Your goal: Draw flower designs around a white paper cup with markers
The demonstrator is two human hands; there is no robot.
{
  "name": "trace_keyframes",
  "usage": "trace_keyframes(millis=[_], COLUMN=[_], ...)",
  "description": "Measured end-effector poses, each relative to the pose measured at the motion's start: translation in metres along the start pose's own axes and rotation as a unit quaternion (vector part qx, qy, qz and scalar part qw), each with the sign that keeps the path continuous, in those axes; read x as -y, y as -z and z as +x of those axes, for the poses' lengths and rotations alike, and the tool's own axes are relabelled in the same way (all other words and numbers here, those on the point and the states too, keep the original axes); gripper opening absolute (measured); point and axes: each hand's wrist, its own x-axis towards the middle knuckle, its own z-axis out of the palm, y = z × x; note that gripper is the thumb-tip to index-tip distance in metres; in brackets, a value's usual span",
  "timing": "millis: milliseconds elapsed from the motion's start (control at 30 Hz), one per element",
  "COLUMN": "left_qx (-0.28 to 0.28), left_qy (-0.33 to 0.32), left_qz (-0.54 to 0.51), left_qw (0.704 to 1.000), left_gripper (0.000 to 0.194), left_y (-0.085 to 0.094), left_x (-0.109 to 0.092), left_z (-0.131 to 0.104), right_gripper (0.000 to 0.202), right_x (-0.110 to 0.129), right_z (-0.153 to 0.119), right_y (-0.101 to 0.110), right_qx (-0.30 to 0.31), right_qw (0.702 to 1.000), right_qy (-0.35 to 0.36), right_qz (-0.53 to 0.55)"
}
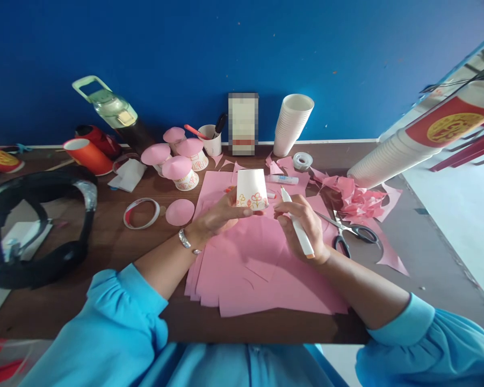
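My left hand (pixel 219 215) holds an upside-down white paper cup (pixel 252 189) with small flowers drawn along its rim, lifted over a stack of pink paper sheets (pixel 261 269). My right hand (pixel 304 226) grips a white marker-like stick (pixel 296 226), its tip pointing up toward the cup. A pink paper circle (pixel 180 212) lies on the brown table (pixel 105 252) to the left of my left hand. Three cups topped with pink domes (pixel 179 158) stand behind it.
Black-handled scissors (pixel 348 232) and pink scraps (pixel 358 199) lie to the right. Behind stand a stack of white cups (pixel 292 123), a tape roll (pixel 302 160), a glue tube (pixel 282 179), a pen cup (pixel 211 140) and a water bottle (pixel 113 110). Black headphones (pixel 36 226) rest at left.
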Motion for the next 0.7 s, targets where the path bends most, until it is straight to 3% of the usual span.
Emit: trace_keyframes(millis=[233, 467, 700], left_qx=[0.031, 0.058, 0.075], left_qy=[-0.022, -0.009, -0.002], left_qz=[-0.03, -0.021, 0.01], left_qw=[0.999, 0.998, 0.997], left_gripper=[0.059, 0.047, 0.05], left_y=[0.0006, -0.0003, -0.0038], left_x=[0.0034, 0.0018, 0.0], left_z=[0.0045, 0.0055, 0.0046], right_gripper=[0.026, 0.025, 0.021], right_x=[-0.0084, -0.0078, -0.0085], right_z=[-0.0004, 0.0021, 0.0001], right_y=[-0.0058, -0.0051, -0.0079], right_qx=[-0.028, -0.026, -0.009], right_qw=[0.999, 0.999, 0.998], right_qy=[-0.033, -0.012, 0.013], right_qz=[-0.014, -0.018, -0.059])
